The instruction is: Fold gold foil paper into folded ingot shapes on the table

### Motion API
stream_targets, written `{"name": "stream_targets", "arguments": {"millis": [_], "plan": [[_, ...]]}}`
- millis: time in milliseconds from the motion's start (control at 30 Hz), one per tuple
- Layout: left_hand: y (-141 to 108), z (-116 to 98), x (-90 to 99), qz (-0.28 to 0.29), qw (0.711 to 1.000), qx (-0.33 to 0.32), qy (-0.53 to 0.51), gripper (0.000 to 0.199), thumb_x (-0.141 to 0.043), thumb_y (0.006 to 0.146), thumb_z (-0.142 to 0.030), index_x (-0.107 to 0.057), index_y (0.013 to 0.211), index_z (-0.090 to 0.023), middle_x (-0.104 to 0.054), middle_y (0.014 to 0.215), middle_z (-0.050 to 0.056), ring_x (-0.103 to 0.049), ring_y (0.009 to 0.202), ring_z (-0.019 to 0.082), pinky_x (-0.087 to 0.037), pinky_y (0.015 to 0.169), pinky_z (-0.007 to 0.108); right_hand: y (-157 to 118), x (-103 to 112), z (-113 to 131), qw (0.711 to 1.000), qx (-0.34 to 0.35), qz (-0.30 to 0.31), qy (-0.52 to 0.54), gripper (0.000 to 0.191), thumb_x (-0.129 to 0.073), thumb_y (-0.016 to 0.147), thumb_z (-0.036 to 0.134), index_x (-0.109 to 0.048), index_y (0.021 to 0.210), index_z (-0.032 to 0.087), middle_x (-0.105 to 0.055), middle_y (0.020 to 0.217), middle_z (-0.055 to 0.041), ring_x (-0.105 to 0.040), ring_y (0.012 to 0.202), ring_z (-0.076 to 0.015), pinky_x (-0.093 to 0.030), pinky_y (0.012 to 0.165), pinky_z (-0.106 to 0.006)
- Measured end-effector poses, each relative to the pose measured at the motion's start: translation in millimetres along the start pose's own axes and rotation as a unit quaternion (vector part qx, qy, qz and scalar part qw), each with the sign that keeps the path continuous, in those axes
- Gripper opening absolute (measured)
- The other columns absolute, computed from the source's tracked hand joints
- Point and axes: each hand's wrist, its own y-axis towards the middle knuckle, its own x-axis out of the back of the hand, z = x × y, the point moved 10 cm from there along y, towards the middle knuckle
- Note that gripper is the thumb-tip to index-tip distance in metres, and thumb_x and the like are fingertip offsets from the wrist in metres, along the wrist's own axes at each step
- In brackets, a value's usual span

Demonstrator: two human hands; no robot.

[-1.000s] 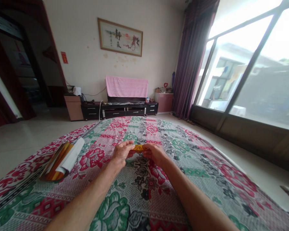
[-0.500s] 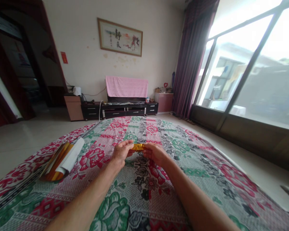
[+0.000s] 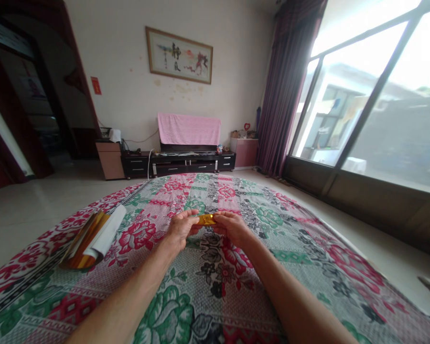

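Observation:
A small strip of shiny gold foil paper (image 3: pixel 207 219) stretches level between my two hands, above the middle of the flowered tablecloth (image 3: pixel 165 310). My left hand (image 3: pixel 182 226) pinches its left end, thumb on the near side. The other end is pinched by my right hand (image 3: pixel 231 226). Some lower fingers of both hands are tucked behind or below the strip and partly hidden. To the left on the cloth lies a loose roll of gold and white paper sheets (image 3: pixel 93 239).
Beyond the round table stands a low black TV cabinet (image 3: pixel 182 167), with a pink cloth (image 3: pixel 189 128) draped over the screen. A purple curtain (image 3: pixel 283 95) and large windows (image 3: pixel 380 110) are on the right. A dark doorway (image 3: pixel 32 95) opens at left.
The gold strip has tilted slightly between my fingers and catches the light differently. Both hands keep almost the same place and hold.

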Motion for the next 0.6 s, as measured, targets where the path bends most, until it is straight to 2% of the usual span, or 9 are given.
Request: {"name": "stream_targets", "arguments": {"millis": [200, 367, 600], "plan": [[-0.3, 2.5, 2.8, -0.014, 1.000, 0.010, 0.007, 0.028, -0.060, 0.065, -0.007, -0.060, 0.093, -0.011, -0.065, 0.061, 0.001, -0.059, 0.044, 0.011, -0.044, 0.043, 0.019, -0.6, -1.2, 0.2, 1.000, 0.003, 0.006, -0.014, 0.004, -0.062, 0.073, 0.017, -0.061, 0.077, 0.017, -0.068, 0.073, -0.0002, -0.062, 0.059, -0.0092, -0.051, 0.054, -0.017], [-1.0, 2.0, 3.3, -0.024, 1.000, 0.002, 0.010, 0.026, -0.060, 0.064, -0.009, -0.061, 0.091, -0.012, -0.065, 0.060, 0.001, -0.060, 0.045, 0.011, -0.044, 0.043, 0.018, -0.8, 0.4, 1.2, 1.000, 0.006, -0.019, -0.023, 0.002, -0.061, 0.073, 0.016, -0.061, 0.074, 0.017, -0.067, 0.070, 0.0000, -0.061, 0.057, -0.0088, -0.049, 0.052, -0.017], [-1.6, -1.3, 6.2, -0.047, 0.998, -0.017, 0.028, 0.025, -0.062, 0.062, -0.012, -0.061, 0.087, -0.012, -0.065, 0.060, 0.000, -0.060, 0.047, 0.011, -0.044, 0.044, 0.018, -0.5, -0.8, 1.8, 0.999, 0.014, -0.025, -0.029, 0.007, -0.064, 0.069, 0.017, -0.060, 0.074, 0.015, -0.065, 0.068, 0.0002, -0.060, 0.056, -0.0087, -0.049, 0.052, -0.017]]}}
